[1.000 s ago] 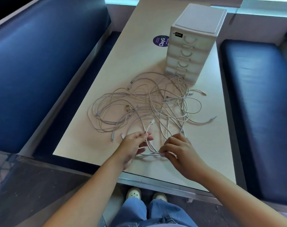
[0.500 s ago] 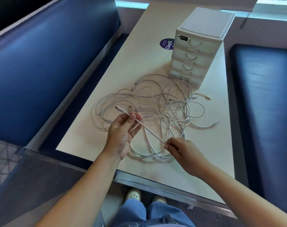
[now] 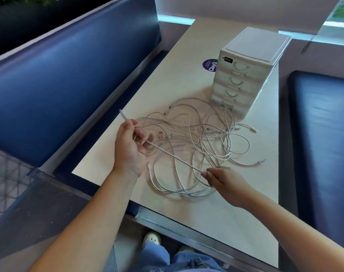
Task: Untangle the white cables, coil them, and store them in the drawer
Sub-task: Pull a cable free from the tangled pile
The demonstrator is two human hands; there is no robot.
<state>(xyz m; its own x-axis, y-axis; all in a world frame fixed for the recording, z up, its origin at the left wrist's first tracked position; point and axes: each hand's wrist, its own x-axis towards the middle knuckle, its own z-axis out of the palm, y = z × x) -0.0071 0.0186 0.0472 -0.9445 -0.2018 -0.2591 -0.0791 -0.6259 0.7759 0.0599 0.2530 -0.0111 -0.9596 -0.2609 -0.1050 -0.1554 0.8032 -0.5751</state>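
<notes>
White and taut, the held cable (image 3: 175,157) spans your two hands above the bench (image 3: 216,216). Your right grip (image 3: 226,183), nearest you at 5 o'clock, pinches it at the fingertips where it leaves the near rim of the tangle (image 3: 210,134). From there its long axis runs toward 10 o'clock, rising to your left grip (image 3: 130,150), which holds it between thumb and fingers just short of the plug end (image 3: 122,114). That plug points on toward 10 o'clock, past the bench's left edge.

Judgement: the cable's remaining length lies on the right grip's side, buried in the loops at 12 to 2 o'clock, so draw it out along the 10 o'clock line.

The drawer unit (image 3: 245,75) stands beyond at 1 o'clock. The tangle's far loops reach its foot, and its drawers appear closed.
</notes>
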